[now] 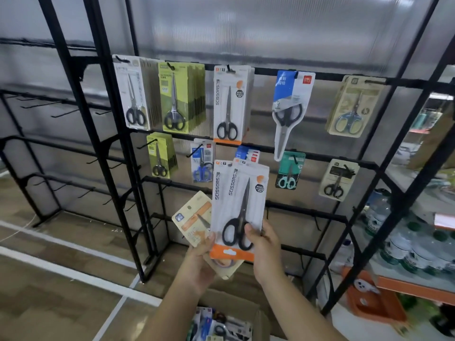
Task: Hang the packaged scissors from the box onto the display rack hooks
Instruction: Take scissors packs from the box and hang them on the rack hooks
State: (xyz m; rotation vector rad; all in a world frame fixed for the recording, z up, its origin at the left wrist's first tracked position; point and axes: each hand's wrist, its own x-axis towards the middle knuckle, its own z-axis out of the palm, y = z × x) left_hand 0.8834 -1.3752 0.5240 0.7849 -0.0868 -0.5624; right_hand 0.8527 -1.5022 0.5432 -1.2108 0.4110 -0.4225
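Partway through, judging by the display rack (305,75) above and beyond both hands, where many hooks already carry scissor packs and others sit bare; the left hand (200,252) pinches a fanned bunch including a tan pack (190,215); the right hand (264,247) grips the front white pack (242,207), black-handled scissors inside, printed "SCISSORS" up its side; a matching pack (230,104) hangs above the hands; the open box (221,326) below the forearms holds more packs to hang.
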